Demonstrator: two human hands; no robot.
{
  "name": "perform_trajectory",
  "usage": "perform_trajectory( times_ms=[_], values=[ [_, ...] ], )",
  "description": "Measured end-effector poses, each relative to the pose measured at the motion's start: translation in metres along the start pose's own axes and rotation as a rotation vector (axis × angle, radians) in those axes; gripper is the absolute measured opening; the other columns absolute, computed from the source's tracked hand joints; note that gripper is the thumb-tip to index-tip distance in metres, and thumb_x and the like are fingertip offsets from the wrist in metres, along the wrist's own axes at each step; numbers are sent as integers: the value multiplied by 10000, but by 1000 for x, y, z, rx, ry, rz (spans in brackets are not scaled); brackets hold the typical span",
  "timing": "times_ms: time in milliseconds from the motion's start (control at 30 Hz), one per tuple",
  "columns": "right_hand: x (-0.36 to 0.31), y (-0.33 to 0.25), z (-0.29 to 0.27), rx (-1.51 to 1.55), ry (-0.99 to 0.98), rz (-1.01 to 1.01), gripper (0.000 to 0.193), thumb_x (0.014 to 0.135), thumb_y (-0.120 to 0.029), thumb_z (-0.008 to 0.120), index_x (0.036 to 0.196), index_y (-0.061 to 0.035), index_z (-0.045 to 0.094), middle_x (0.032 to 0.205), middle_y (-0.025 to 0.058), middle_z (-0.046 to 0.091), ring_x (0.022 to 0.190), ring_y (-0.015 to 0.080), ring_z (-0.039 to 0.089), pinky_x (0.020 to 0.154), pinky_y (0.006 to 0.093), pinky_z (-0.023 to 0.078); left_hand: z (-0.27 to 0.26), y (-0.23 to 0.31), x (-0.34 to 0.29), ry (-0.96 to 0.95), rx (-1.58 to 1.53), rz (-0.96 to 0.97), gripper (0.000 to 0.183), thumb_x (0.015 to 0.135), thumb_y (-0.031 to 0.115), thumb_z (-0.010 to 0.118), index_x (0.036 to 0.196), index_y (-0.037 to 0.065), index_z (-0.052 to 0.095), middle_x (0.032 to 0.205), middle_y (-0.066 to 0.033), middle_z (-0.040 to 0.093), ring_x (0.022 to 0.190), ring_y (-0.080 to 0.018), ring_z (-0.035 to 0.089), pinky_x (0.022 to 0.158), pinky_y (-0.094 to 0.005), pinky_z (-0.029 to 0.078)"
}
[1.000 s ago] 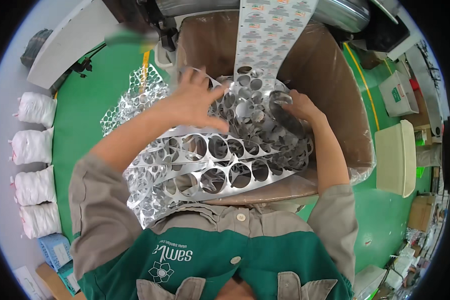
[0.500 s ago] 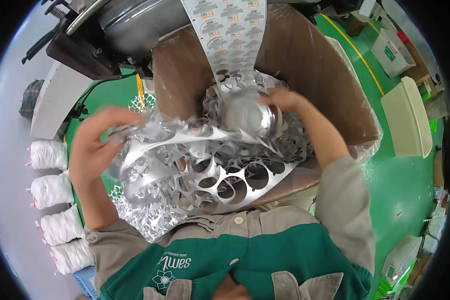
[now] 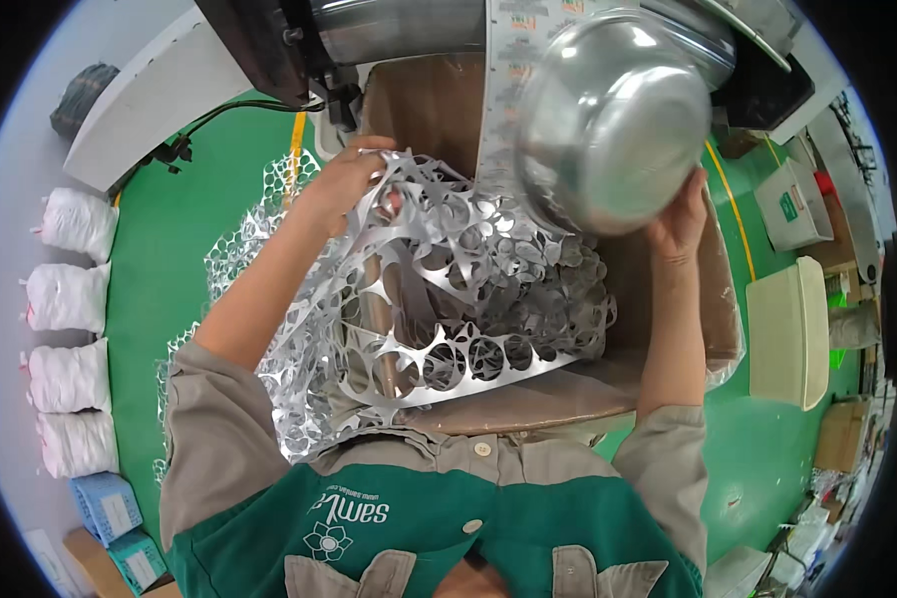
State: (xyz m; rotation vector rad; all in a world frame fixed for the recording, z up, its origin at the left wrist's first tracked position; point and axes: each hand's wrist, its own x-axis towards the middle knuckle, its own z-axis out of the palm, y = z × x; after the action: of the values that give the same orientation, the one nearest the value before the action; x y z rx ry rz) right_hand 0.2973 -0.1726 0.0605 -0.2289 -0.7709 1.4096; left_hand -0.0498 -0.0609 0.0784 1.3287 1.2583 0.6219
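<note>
A shiny metal bowl [image 3: 613, 120] is held tilted above the cardboard box [image 3: 668, 329] by the right hand [image 3: 683, 214] (fingers curled on its rim); punched foil scrap [image 3: 448, 289] is pinched by the left hand [image 3: 344, 179].

1. Left arm: bare forearm, sleeve pushed to the elbow, reaches up and forward from lower left.
2. Left hand [image 3: 344, 184]: fingers curled shut in a grip, knuckles up.
3. Right arm: forearm raised near vertical on the right side.
4. Right hand [image 3: 680, 221]: lifted high, palm and fingers pressed flat in support.
</note>
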Motion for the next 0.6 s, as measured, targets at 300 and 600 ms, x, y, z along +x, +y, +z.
perform_trajectory(
  times_ms=[300, 600],
  values=[
    [-33, 112, -123, -1987, -151, 1032, 525, 688, -363, 684, 1043, 9, 573, 1017, 154, 612, 886, 274, 603, 710, 376, 482, -14, 11, -7, -260, 128, 126, 591, 811, 324, 599, 1304, 77, 389, 1155, -140, 512, 1092, -235, 481, 962, -348, 335],
    [7, 4, -9, -403, 23, 209, 573, 789, -274, 646, 1255, -33, 416, 1213, 137, 499, 1134, 255, 485, 944, 370, 411, -21, -24, -20, -56, 1089, 890, 470, 668, -70, 491, 1124, 43, 505, 1019, -119, 559, 939, -314, 530, 820, -383, 435]
  ],
)
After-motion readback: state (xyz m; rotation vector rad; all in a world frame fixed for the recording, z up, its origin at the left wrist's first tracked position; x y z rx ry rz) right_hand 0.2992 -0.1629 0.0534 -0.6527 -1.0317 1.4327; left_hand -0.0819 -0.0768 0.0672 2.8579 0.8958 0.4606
